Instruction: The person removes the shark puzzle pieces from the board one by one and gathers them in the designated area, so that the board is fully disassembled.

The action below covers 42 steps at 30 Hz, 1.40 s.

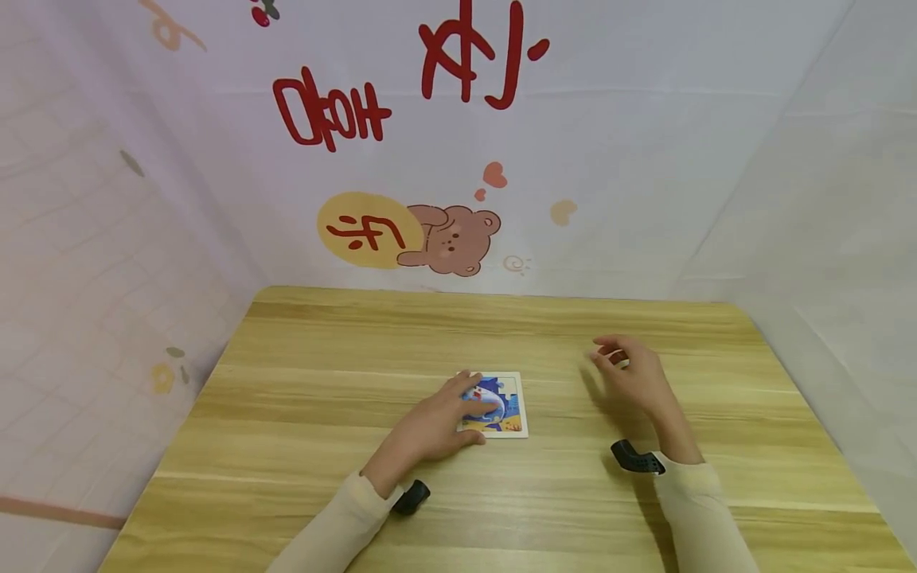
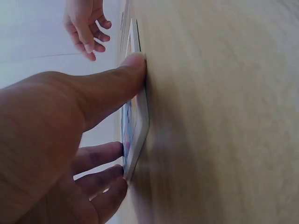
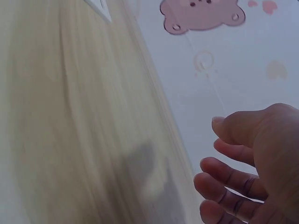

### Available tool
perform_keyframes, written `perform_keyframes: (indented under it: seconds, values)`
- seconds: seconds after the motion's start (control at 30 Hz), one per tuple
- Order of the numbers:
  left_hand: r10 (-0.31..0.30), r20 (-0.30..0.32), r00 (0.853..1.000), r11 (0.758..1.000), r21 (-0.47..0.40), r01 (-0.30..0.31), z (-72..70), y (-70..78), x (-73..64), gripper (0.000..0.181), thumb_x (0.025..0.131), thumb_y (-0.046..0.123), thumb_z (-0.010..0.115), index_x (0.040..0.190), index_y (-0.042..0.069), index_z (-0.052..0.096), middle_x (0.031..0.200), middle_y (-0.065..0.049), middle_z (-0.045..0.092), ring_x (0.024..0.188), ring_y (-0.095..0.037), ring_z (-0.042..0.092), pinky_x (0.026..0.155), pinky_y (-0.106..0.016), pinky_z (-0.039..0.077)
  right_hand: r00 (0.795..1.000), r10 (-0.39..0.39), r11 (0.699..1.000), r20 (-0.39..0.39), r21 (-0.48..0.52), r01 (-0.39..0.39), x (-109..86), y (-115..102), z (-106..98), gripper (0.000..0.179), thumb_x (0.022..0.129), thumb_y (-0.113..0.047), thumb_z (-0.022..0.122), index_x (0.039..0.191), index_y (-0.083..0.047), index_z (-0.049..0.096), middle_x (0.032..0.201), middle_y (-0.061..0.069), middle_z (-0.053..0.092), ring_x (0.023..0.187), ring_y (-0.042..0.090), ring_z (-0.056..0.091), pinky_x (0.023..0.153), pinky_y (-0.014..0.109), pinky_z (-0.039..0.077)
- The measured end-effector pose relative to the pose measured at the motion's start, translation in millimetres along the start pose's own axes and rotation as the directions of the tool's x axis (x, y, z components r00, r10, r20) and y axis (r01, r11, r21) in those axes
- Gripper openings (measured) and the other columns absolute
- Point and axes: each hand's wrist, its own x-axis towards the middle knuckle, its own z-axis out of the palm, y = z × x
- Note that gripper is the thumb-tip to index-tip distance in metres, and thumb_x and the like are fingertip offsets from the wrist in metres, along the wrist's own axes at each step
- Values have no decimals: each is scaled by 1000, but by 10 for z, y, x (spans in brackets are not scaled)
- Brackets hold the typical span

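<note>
A small square jigsaw puzzle point(image 1: 514, 404) in a white frame lies on the wooden table, its picture mostly blue with some yellow. Near its upper right corner shows a pale piece-shaped patch. My left hand point(image 1: 437, 422) holds the puzzle from the left and covers part of its picture. The thumb point(image 2: 135, 63) rests at the near edge of the frame, while the other fingers reach across the left side and far edge. Off to the right, my right hand point(image 1: 637, 378) hovers over the table with loosely bent fingers, apart from the puzzle and holding nothing.
The wooden table point(image 1: 322, 342) has rounded far corners. Behind it hangs a white cloth point(image 1: 609, 143) printed with red characters and a bear point(image 1: 458, 243). More pale cloth borders the table at left and right. A black wrist strap part point(image 1: 636, 458) sticks out from the right sleeve.
</note>
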Motion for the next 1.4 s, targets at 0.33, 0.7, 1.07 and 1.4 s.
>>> perform_keyframes:
  seconds: [0.33,0.7,1.07,1.4]
  values:
    - [-17,-12,1000,999,-29,17,50,12,76,52,94,41,74,144,34,61,169,-5,31,160,-30,20,121,-52,38,996,-48,998,76,47,45,25,-260,268,37,99,-19,69,132,-3,65,106,11,70,93,26,69,74,28,56]
    - [-7,-8,1000,1000,-26,7,59,-10,79,52,94,41,73,144,34,61,169,-8,31,160,-31,19,123,-52,35,984,-84,991,156,114,67,-47,-573,610,33,96,-20,73,126,-5,67,101,4,69,89,17,68,76,29,57]
    - [14,-13,1000,999,-42,-14,65,-42,70,53,94,41,74,144,32,61,167,-8,31,159,-31,21,121,-50,38,965,-133,985,227,135,104,-78,-804,864,30,95,-18,75,121,-6,69,96,2,68,80,11,61,71,23,53]
    - [14,-4,1000,998,-57,-14,60,-55,76,51,95,42,72,144,31,61,167,-10,31,159,-33,20,123,-49,36,974,-78,997,213,11,77,-64,-905,1004,23,92,-26,79,109,-11,75,90,-1,62,73,10,52,66,24,46]
